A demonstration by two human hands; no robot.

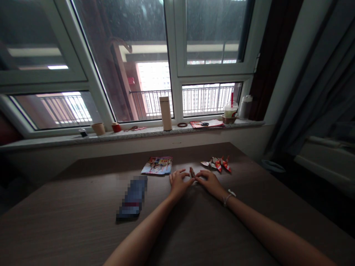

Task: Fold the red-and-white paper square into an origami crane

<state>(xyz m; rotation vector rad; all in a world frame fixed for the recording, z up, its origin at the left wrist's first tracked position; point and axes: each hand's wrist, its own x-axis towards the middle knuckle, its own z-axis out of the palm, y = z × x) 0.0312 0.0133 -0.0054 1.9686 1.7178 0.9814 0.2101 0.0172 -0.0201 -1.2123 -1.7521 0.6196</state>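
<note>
My left hand (179, 181) and my right hand (210, 181) rest on the dark wooden table (83, 221), fingertips meeting. Between them they pinch a small folded paper piece (192, 172) that stands upright on the tabletop. Just beyond my right hand lie several folded red-and-white paper cranes (219, 163). A stack of colourful printed paper (157, 165) lies beyond my left hand. My right wrist wears a white bracelet.
A dark blurred-out flat object (132, 199) lies left of my left arm. On the windowsill stand a tall beige bottle (165, 113), a paper cup (98, 128), a small red pot (116, 127), a lidded drink cup (230, 111) and papers (208, 123). Curtains hang at right.
</note>
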